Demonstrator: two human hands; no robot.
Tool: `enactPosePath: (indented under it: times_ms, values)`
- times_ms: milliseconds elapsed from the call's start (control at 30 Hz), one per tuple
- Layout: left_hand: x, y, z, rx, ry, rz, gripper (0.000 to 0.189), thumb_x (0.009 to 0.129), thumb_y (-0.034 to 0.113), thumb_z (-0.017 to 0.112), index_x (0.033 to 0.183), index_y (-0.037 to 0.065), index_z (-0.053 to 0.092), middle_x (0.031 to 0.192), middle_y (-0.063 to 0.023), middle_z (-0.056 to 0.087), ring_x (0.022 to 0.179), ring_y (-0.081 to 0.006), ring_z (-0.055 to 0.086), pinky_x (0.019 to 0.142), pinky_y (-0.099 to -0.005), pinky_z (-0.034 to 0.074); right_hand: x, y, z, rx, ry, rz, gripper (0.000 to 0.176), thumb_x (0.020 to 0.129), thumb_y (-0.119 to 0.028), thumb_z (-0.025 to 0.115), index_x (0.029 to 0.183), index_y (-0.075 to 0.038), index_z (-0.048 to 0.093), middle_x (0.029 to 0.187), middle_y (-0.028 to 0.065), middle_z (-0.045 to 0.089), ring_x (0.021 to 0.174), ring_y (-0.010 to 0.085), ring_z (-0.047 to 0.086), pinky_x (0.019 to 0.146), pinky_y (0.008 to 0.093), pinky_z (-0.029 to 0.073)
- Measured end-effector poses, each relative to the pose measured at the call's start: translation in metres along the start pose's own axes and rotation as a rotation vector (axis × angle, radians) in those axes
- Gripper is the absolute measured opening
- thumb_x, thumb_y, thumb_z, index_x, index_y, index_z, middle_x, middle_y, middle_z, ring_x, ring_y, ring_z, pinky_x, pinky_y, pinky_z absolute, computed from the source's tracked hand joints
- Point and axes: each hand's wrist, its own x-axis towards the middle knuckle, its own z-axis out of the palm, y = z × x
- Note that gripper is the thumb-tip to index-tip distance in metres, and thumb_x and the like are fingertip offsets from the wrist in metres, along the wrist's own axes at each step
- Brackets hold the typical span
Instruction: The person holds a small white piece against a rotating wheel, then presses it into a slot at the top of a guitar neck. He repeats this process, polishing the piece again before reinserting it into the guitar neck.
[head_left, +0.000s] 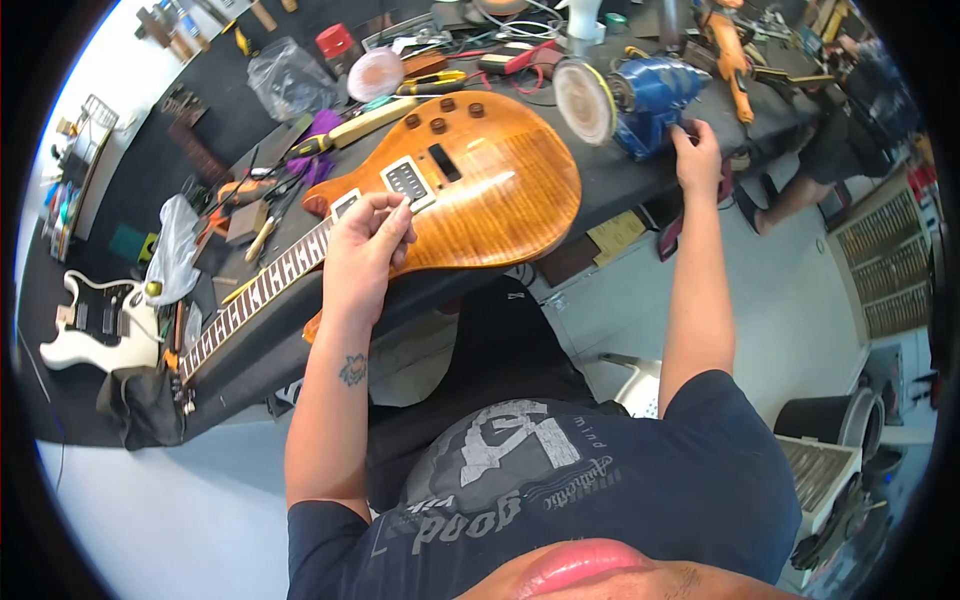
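An amber electric guitar (500,190) lies face up on the dark bench, its neck pointing down to the left. Over the body beside the pickups is my left hand (372,235), fingers curled in a pinch; whatever is between them is too small to make out. My right hand (697,150) is at the base of a blue bench grinder (655,95) with a pale buffing wheel (585,101), its fingers bent against the machine. What those fingertips hold, if anything, is hidden.
A white guitar body (100,325) lies at the far left. Tools, cables and a plastic bag (290,78) crowd the back. An orange power tool (733,65) stands behind the grinder. Another person's leg (795,203) shows at right, near a black bin (835,415).
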Motion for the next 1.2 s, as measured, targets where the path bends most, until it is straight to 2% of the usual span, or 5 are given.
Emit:
enactPosePath:
  times_ms: [167,300,900,1033,1200]
  values:
    - [0.045,0.003,0.046,0.162,-0.063,0.058,0.021,0.106,0.017,0.058,0.114,-0.001,0.063,0.08,0.0049,0.052,0.065,-0.0031,0.042,0.057,-0.0208,0.033,-0.007,-0.003,-0.009,0.564,-0.187,0.142,0.023,0.091,-0.02,0.076,0.104,-0.001,0.072,0.096,0.0056,0.075,0.09,0.0144,0.069,0.086,0.0307,0.053]
    - [0.066,0.003,0.071,-0.024,-0.176,0.045,0.021,0.106,0.016,0.056,0.114,-0.002,0.063,0.081,0.0053,0.05,0.064,-0.0025,0.04,0.057,-0.02,0.032,-0.006,-0.001,-0.011,0.462,-0.137,0.135,0.021,0.087,-0.019,0.082,0.098,-0.003,0.074,0.082,-0.0021,0.067,0.076,0.0083,0.058,0.073,0.025,0.047]
    - [-0.067,0.011,-0.008,0.267,-0.162,0.248,0.017,0.102,0.014,0.063,0.106,-0.001,0.068,0.085,-0.0021,0.067,0.079,-0.008,0.06,0.072,-0.0265,0.05,-0.007,0.006,-0.006,0.561,-0.021,0.191,0.017,0.098,-0.007,0.07,0.113,0.002,0.068,0.106,0.0068,0.07,0.098,0.0148,0.065,0.093,0.0283,0.05]
    - [-0.098,0.007,-0.09,0.213,0.237,0.258,0.014,0.099,0.009,0.062,0.105,-0.001,0.069,0.087,-0.0004,0.066,0.079,-0.006,0.058,0.071,-0.0214,0.046,-0.035,-0.12,-0.015,0.461,0.23,-0.252,0.013,0.1,-0.003,0.064,0.112,0.002,0.065,0.108,0.0056,0.066,0.096,0.0131,0.061,0.089,0.0286,0.051]
    - [-0.11,-0.046,-0.186,0.095,0.397,0.272,0.012,0.097,0.004,0.06,0.104,-0.004,0.066,0.078,0.0034,0.054,0.069,-0.0037,0.043,0.061,-0.02,0.032,-0.027,-0.283,0.03,0.562,-0.396,-0.511,0.013,0.099,-0.009,0.066,0.106,0.001,0.07,0.091,0.002,0.068,0.081,0.0088,0.06,0.075,0.0247,0.05]
